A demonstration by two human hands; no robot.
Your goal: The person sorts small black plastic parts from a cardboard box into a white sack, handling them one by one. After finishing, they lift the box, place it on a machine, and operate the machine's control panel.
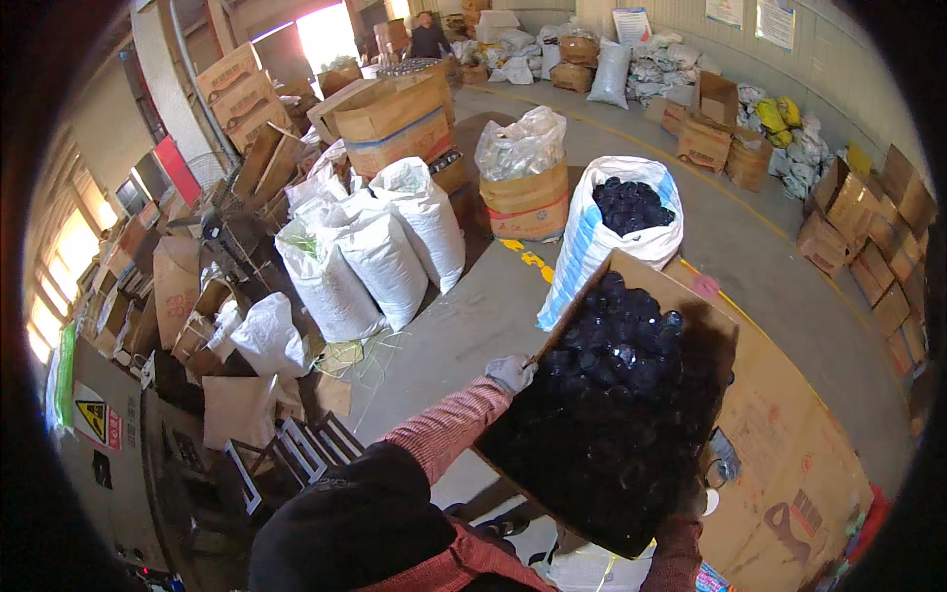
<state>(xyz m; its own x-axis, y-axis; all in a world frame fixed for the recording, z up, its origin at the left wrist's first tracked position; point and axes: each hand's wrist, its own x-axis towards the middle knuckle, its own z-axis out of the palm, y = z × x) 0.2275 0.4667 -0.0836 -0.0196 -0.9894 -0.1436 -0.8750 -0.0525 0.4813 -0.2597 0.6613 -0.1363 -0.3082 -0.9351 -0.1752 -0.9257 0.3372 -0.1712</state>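
Observation:
My left hand point(512, 374), in a pale work glove, grips the left edge of a cardboard box point(534, 362) full of glossy black round plastic pieces point(618, 355). The box is tilted, its far end by the rim of a white and blue woven sack point(573, 255) that holds more black pieces point(632, 206). My right hand is hidden at the near right side of the box; only the red sleeve point(677, 551) shows there. On a cardboard-covered surface point(784, 436) to the right lie a roll of tape point(718, 472) and a white round piece point(711, 502).
Full white sacks point(381, 255) stand left of centre. Beyond them are a large carton point(392, 126) and a carton holding a clear plastic bag point(524, 200). Metal frames point(296, 451) stand near my left side. Cartons point(851, 214) line the right. A person point(429, 37) is far back.

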